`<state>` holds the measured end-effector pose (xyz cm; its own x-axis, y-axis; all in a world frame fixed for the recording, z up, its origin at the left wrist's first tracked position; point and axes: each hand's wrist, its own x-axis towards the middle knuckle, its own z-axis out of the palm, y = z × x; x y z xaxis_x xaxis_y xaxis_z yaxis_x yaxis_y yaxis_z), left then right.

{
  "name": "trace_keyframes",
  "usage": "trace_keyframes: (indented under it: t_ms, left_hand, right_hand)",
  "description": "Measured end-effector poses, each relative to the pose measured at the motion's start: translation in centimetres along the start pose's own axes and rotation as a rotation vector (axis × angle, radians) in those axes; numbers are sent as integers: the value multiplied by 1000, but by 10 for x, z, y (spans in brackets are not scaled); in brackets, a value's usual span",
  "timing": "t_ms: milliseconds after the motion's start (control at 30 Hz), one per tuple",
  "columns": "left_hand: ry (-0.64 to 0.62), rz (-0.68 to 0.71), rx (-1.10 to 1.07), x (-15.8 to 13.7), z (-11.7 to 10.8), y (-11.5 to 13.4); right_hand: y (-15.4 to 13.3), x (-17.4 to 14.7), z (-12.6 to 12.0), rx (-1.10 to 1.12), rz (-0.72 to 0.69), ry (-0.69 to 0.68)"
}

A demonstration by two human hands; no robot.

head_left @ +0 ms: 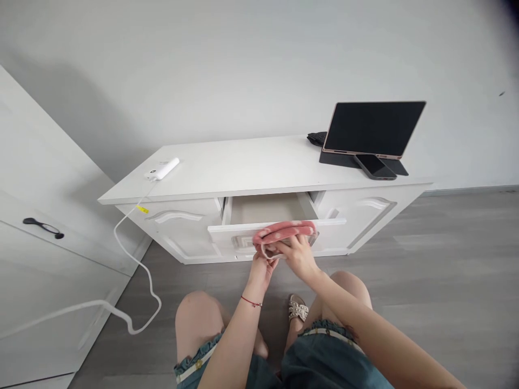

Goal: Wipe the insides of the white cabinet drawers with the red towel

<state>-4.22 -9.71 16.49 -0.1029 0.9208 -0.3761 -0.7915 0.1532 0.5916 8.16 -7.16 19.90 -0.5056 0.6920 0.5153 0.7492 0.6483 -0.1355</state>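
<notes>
A pink cloth (284, 231) with pale spots and a light edge is bunched or folded in front of the open drawer (265, 209). My left hand (263, 270) grips its lower left part from below, its fingers partly hidden by the cloth. From the right, my right hand (300, 256) is closed on the same cloth, fingers bent against its near side. Part of the drawer's front panel is covered by the cloth. I cannot tell whether the cloth touches the panel.
The drawer belongs to a white cabinet (243, 165). On its top stand a tablet (375, 128), a phone (375, 166), a black item (316, 139) and a white device (162, 169). A white cable (152, 286) hangs at left, near a white wardrobe (48, 281).
</notes>
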Motion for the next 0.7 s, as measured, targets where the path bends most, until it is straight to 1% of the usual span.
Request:
trace_keyframes:
  t_ms: [133,233,333,433,533,633,700]
  left_hand:
    - [-5,-66,24,-5,5,7]
    - [-1,-68,33,-7,7,8]
    - [19,-59,49,-7,8,8]
    - [10,-34,78,-5,8,8]
    - [-16,-6,118,2,9,10]
    - [5,3,154,13,11,13]
    - [19,-3,178,22,12,15]
  right_hand:
    - [48,-33,-12,11,211,176]
    - [80,-54,-19,28,296,291]
    - [99,-70,-15,60,362,355]
    - [105,-81,-1,146,457,373]
    - [106,-84,17,271,559,368]
    - [109,-80,30,420,641,322]
    - [112,-74,35,516,674,263]
